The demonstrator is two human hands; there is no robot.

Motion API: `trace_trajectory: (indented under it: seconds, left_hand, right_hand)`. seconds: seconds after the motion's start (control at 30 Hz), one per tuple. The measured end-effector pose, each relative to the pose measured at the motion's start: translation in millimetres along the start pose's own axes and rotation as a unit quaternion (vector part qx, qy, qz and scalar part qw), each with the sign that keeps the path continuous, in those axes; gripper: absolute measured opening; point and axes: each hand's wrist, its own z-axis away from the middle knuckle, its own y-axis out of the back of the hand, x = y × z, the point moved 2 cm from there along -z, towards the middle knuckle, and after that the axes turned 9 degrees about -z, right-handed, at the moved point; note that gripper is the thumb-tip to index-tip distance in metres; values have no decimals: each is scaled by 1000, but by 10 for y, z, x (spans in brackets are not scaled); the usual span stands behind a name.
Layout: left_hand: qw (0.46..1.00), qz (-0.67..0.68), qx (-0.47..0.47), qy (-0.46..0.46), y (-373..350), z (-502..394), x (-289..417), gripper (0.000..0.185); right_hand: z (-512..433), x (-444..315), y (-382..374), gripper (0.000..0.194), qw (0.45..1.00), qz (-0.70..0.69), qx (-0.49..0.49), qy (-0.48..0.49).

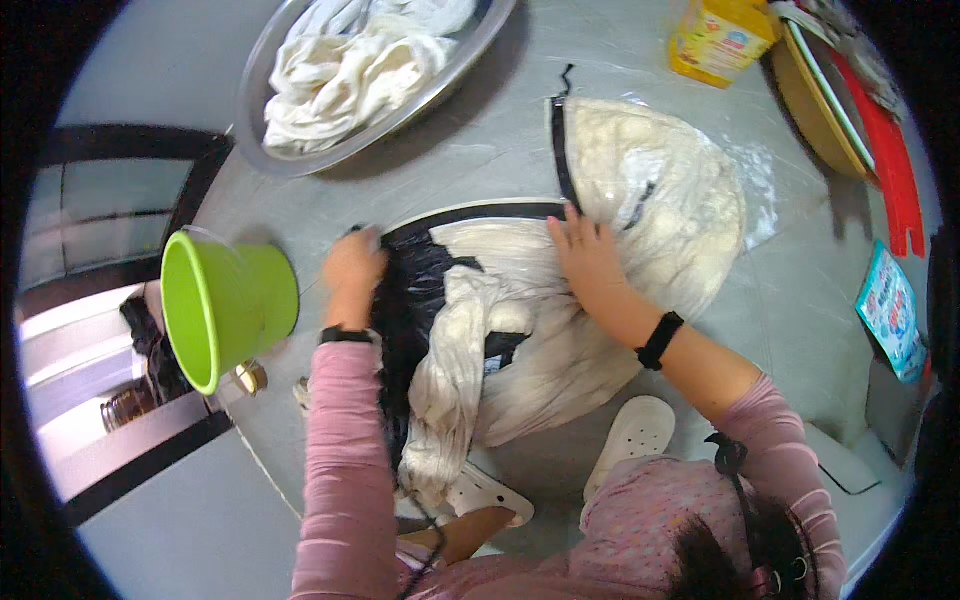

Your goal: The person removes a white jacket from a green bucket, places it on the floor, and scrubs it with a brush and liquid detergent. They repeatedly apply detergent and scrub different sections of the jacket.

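Note:
A wet cream-and-black garment point(555, 390) lies spread on the grey floor, with a black band point(480, 212) along its far edge. My left hand point(355, 264), slightly blurred, is closed at the black left corner of the cloth. Its fingertips are hidden, but it appears to grip that edge. My right hand point(592, 255) rests palm down on the garment, its fingers reaching the black band near a fold. Right of that hand, a rounded cream section point(675, 202) fans out with whitish foam or powder on it. A black cord point(567, 77) sticks out at its far tip.
A metal basin point(289, 161) of white cloth stands far left. Left is a lime-green bucket point(274, 292). At the right are a yellow container point(716, 45), a tan basin point(814, 112) with red cloth point(896, 187), and a teal packet point(892, 315). White clogs point(634, 435) are below.

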Motion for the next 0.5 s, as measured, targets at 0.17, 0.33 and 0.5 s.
trace_trajectory:
  seconds: [0.17,0.33,0.5]
  left_hand:
    - [937,131,170,-276,23,185,1115,42]
    - [991,39,79,103,-234,178,-560,46]
    - [983,88,119,105,-392,181,-1207,48]
  right_hand:
    - [6,53,-33,56,999,-38,-6,-10]
    - [23,139,-113,56,1000,-24,-13,10]
    - [43,100,-162,56,997,-5,73,10]
